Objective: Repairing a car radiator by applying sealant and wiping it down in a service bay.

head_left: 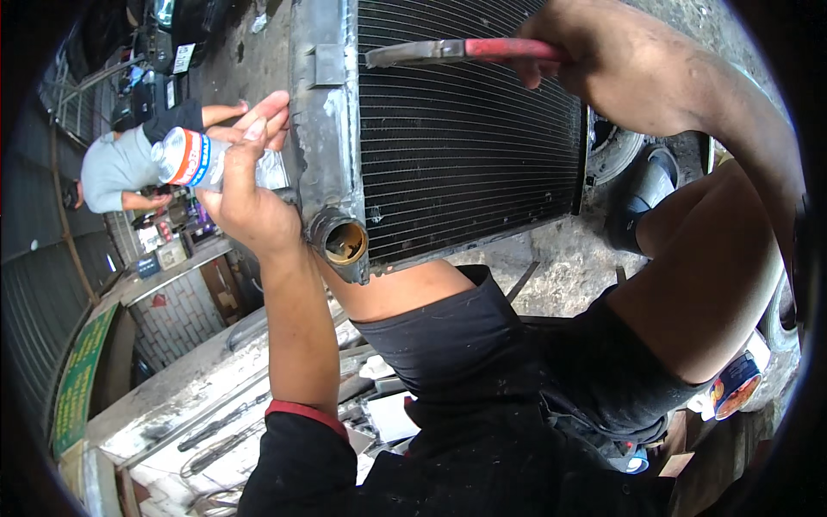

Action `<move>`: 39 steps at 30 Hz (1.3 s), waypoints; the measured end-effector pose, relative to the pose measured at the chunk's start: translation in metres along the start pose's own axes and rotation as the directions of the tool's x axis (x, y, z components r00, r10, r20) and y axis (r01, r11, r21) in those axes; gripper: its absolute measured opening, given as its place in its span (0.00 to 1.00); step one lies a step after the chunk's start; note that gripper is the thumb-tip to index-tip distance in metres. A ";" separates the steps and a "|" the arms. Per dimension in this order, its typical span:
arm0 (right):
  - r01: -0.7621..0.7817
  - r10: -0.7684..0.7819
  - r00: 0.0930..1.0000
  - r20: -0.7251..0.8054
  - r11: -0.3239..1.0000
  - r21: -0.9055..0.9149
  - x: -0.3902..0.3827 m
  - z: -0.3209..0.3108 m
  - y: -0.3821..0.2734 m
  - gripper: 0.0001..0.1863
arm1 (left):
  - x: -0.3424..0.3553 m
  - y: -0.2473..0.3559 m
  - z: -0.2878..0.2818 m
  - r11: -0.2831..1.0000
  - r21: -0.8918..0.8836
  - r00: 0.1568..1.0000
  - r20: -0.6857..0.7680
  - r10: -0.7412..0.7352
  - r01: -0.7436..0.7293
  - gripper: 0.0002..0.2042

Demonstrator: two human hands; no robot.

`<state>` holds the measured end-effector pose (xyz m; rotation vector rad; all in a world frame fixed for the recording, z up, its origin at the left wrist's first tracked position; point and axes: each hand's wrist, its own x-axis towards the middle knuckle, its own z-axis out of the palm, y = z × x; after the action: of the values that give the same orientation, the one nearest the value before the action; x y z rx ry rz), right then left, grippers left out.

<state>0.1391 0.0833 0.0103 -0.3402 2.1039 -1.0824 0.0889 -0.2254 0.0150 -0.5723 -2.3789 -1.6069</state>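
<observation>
A car radiator point(469, 164) with a black finned core stands in front of me, its grey side tank point(329, 129) on the left. At the tank's lower end opens a round hose neck point(345, 243), with brownish residue inside. My left hand point(250, 185) is beside the tank, closed on a small clear plastic bottle point(185, 158) with a red, white and blue label; thumb crosses it and several fingers extend past it. My right hand point(594, 65) grips red-handled pliers point(439, 52) over the upper core. Their jaws point left, near the tank's edge.
Another person point(129, 168) in a grey shirt bends forward at the left. A cluttered counter point(177, 267) stands below that person. My bare legs flank the radiator's lower side. A tyre point(616, 155) lies at right, and a printed tub point(736, 385) sits at lower right.
</observation>
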 end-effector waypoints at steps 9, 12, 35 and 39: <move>0.054 -0.041 0.994 -0.102 0.991 0.123 0.027 0.017 -0.002 0.18 | -0.001 0.006 -0.004 0.999 -0.020 0.999 -0.008 -0.046 0.046 0.03; 0.087 -0.080 0.994 -0.069 0.991 0.100 0.031 0.015 0.006 0.16 | -0.003 0.011 0.001 0.999 -0.006 0.999 -0.016 -0.041 0.041 0.03; -0.120 0.119 0.992 -0.032 0.991 -0.050 0.007 -0.006 -0.009 0.12 | -0.007 0.017 0.006 0.996 0.094 1.000 0.016 0.001 -0.002 0.05; 0.168 -0.162 0.984 -0.078 0.983 0.073 0.027 0.007 0.035 0.11 | -0.007 0.019 -0.001 0.996 0.092 1.000 0.010 0.003 -0.004 0.06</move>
<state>0.1286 0.0863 -0.0334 -0.4494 2.1182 -1.2889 0.1031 -0.2211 0.0283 -0.5673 -2.4423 -1.4874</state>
